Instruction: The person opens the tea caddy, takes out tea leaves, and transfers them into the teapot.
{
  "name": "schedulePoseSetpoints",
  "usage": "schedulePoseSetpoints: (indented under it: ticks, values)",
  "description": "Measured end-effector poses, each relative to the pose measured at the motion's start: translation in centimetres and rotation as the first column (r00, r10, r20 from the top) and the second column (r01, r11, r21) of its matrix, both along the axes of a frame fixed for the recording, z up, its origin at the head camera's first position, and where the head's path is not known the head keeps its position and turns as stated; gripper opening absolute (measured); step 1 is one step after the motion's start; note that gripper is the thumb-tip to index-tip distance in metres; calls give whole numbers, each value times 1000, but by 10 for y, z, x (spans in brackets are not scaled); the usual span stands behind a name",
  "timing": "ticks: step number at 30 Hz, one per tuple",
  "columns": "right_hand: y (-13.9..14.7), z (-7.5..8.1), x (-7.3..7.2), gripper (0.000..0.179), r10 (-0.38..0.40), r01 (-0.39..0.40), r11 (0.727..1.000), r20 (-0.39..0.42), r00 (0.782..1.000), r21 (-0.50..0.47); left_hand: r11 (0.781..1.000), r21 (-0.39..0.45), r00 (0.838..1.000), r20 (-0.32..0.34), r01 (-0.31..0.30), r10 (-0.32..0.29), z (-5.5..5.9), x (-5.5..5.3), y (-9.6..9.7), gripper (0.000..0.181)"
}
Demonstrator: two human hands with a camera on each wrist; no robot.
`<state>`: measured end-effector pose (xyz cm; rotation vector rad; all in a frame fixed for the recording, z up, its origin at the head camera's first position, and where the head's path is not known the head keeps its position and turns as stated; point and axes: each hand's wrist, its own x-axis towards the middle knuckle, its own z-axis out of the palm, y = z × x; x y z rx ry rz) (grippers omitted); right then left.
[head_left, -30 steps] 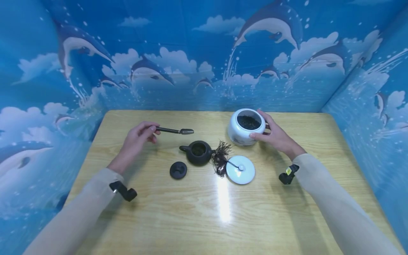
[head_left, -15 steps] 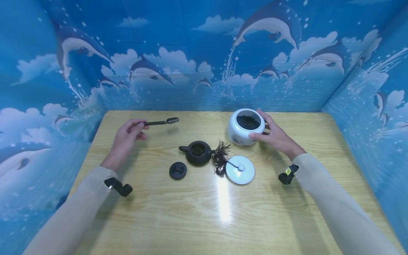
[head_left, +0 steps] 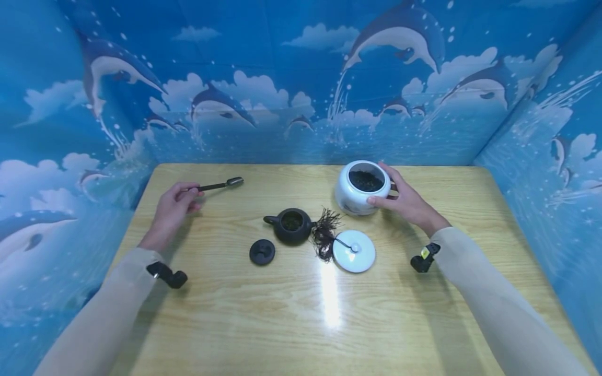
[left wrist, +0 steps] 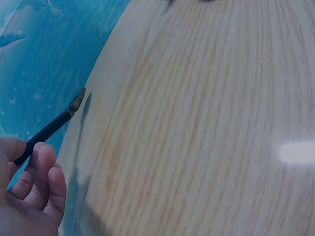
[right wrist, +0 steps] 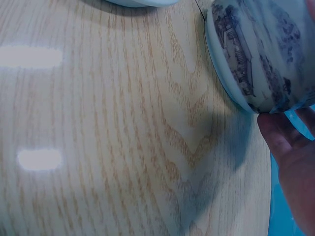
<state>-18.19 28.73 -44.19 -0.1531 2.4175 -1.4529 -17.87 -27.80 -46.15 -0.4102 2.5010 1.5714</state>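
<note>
Out at the table's far left, my left hand pinches the handle of a dark tea scoop. In the left wrist view the scoop slants up above the table, casting a shadow. My right hand grips the right side of a white porcelain jar holding dark loose tea leaves. Painted scenery shows on the jar in the right wrist view. Between the hands stands a small dark teapot, uncovered, with something greenish inside that I cannot make out.
The teapot's black lid lies in front of it. A white jar lid rests right of centre, with a dark tassel on its cord beside the teapot spout. Blue dolphin-print cloth walls the back and sides of the wooden table.
My left hand has moved left with the scoop, away from the teapot. The right hand and jar have stayed in place.
</note>
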Motion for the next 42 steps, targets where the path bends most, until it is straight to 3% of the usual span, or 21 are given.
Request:
schedulePoseSetpoints:
  ticks: [7, 11, 17, 24, 42]
  values:
    - [0, -1, 0, 109, -6, 6, 1000, 6, 1000, 4, 1000, -2, 1000, 19, 6, -6, -4, 1, -6, 52]
    - [1, -1, 0, 109, -5, 5, 1000, 9, 1000, 6, 997, -72, 999, 27, 36, -35, -6, 2, -9, 49]
    - [3, -3, -2, 112, -3, 2, 1000, 18, 1000, 23, 970, -214, 993, 43, 116, -109, -9, 4, -11, 49]
    - [3, -4, -2, 111, -4, 3, 1000, 19, 1000, 27, 935, -325, 990, 48, 144, -136, -12, 6, -14, 50]
    - [1, -3, -1, 110, -5, 5, 1000, 11, 1000, 19, 885, -429, 975, -42, 181, -220, -22, 10, -18, 36]
